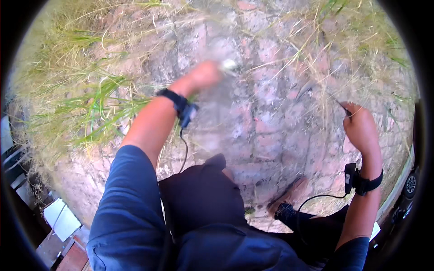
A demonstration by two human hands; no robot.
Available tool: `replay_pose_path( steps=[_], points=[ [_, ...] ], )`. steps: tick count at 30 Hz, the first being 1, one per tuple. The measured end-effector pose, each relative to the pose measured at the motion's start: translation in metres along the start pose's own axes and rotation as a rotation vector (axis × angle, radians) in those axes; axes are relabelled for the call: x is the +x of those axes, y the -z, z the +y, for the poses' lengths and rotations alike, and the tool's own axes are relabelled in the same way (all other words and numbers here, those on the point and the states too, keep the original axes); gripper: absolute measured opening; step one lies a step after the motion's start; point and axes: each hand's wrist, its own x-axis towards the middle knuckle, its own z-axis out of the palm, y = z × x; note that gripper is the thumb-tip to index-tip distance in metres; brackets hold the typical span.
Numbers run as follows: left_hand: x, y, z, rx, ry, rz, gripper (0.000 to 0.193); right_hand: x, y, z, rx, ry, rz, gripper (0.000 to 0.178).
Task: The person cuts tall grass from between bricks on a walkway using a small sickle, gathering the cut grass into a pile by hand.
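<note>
My left hand (204, 76) reaches forward over the brick ground, closed and smeared by motion. A blurred whitish-green thing (228, 64) shows at its fingers, too smeared to name. Off to the right, my right hand (361, 128) is closed around a thin dark tool (346, 109), most of it hidden in the fist. Its slim end points up and left, toward dry grass stalks. A grey curved shape (305, 89) lies farther left; whether it joins the tool I cannot tell.
Green and dry grass (99, 104) grows thick at the left and along the far side. Worn brick paving (266, 135) spreads between my hands. My foot (289, 196) stands near right. A pale board (62, 219) lies at lower left; a vehicle wheel (410, 185) shows at the right edge.
</note>
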Motion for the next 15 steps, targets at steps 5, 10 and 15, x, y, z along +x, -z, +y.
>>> replay_pose_path(
  steps=[5,10,15],
  points=[
    [-0.07,-0.102,0.0,0.018,-0.301,-0.147,0.017,0.005,0.004,0.0,0.053,0.053,-0.007,0.033],
    [-0.082,-0.047,-0.012,0.566,-0.016,-0.073,0.021,0.002,0.007,0.012,0.144,0.053,0.008,0.033],
    [-0.094,-0.011,-0.083,0.652,0.114,0.261,0.016,0.005,0.012,-0.004,0.319,-0.018,-0.145,0.035]
  ],
)
